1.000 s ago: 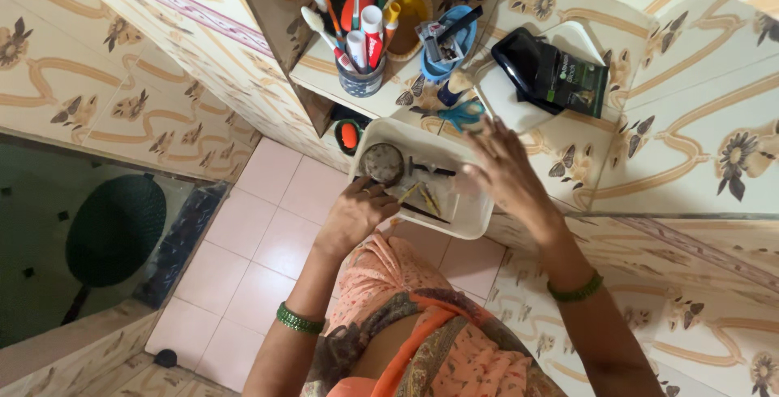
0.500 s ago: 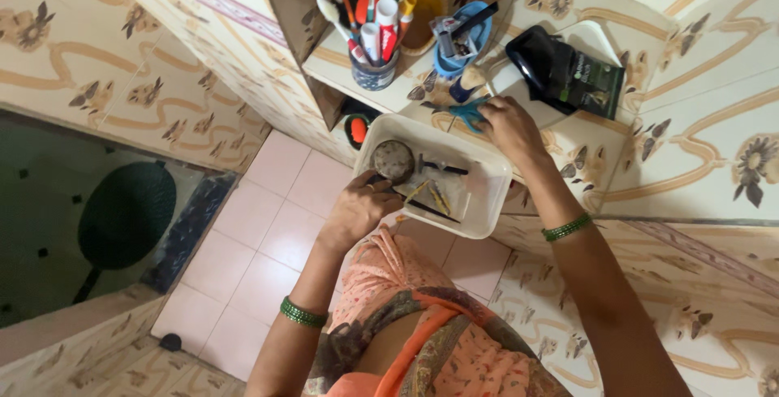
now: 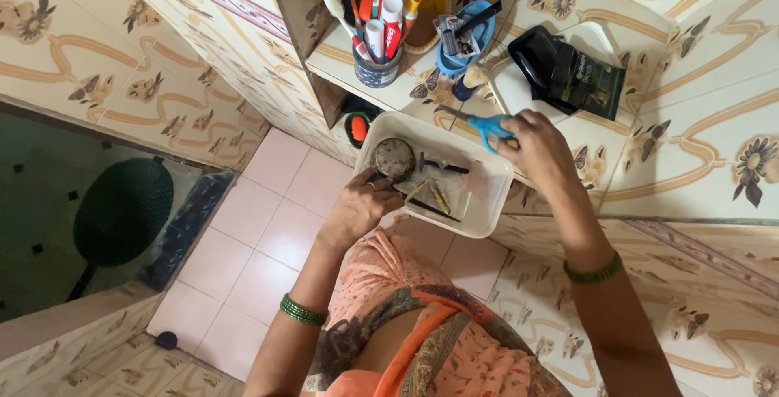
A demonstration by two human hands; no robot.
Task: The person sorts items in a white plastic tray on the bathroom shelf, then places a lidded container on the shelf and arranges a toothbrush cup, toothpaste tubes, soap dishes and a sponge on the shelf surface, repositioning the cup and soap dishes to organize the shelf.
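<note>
Scissors: blue-handled scissors (image 3: 485,127) sit in the right hand (image 3: 540,147), fingers closed round the handles, blades pointing left across the far rim of the tray.
Left hand: left hand (image 3: 357,206) grips the near edge of the white plastic tray (image 3: 493,194), thumb over the rim, fingers closed on it beneath.
Tray position: held out in front of the tiled shelf (image 3: 584,133), its far side just beside the shelf edge and above the pink floor tiles (image 3: 268,226).
Tray contents: one round metal tea strainer (image 3: 394,157) at the left end, with several thin dark and yellowish sticks beside it; too small to tell apart.
Doing it well: judging by the grip, the tray should stay level under the scissors, blades kept pointing away from the left hand, handles held firmly so they do not slip over the rim.
Counts: one pair of scissors, one tray, one strainer, one dark cup of brushes and tubes (image 3: 377,68), one blue bowl (image 3: 462,48), one black pouch (image 3: 572,76), two green bangles, one on each wrist.
Cup contents: about five items stand upright; an exact count is hard.
</note>
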